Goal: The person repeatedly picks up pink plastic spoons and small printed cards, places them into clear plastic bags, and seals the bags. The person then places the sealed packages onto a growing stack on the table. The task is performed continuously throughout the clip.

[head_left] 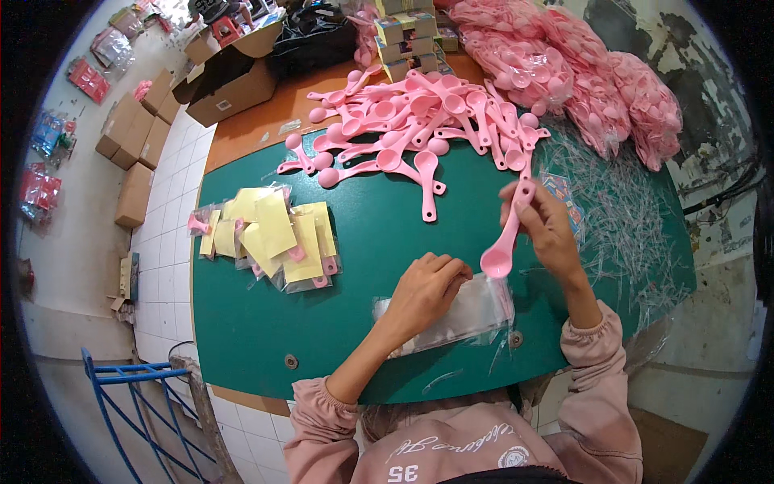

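My right hand (545,226) grips a pink plastic measuring spoon (505,238) by the end of its handle. The spoon's bowl points down toward me, just above the top edge of a stack of clear plastic bags (463,316). Over the left part of that stack rests my left hand (429,292), its fingers curled together at the bags' upper edge; its fingertips are partly hidden. Beyond both hands spreads a heap of loose pink measuring spoons (427,164). To the left lies a pile of packed bags (278,230), each with a yellow card and pink spoon.
Large plastic sacks of pink spoons (592,89) stand at the back right. Clear plastic scraps (621,226) litter the right side of the green table (250,343). An open cardboard box (234,89) and bundled cards (405,40) are at the back. A blue metal frame (133,375) stands at left.
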Tool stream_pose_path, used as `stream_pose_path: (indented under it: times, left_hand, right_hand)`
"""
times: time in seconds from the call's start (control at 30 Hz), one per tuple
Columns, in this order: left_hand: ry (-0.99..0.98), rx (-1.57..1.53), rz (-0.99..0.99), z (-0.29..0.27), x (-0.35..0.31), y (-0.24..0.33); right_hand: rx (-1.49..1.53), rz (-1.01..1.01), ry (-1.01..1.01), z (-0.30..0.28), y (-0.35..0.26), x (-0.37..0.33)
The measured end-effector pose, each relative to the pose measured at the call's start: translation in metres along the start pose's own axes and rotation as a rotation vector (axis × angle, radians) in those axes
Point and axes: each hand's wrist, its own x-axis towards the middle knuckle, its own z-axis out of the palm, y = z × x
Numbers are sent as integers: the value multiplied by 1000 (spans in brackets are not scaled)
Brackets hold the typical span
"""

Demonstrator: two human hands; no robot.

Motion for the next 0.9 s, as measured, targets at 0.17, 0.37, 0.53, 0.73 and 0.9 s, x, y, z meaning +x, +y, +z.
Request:
stream_pose_path:
  times: [0.17, 0.37, 0.53, 0.73, 0.9]
  left_hand:
    - [-33, 123, 18, -4, 2, 17]
    - [-83, -265, -145, -6, 4, 12]
    - [-87, -252, -181, -12, 2, 13]
    - [-131, -484, -325, -11, -4, 1]
    - [-127, -996, -516, -14, -1, 1]
  right_hand:
    - [-27, 131, -55, -13, 15, -5]
    - [93, 237, -6, -21, 16, -6]
    - [-49, 257, -129, -20, 10, -5]
    - [-97, 194, -163, -22, 23, -3]
    - [-106, 153, -70, -18, 20, -4]
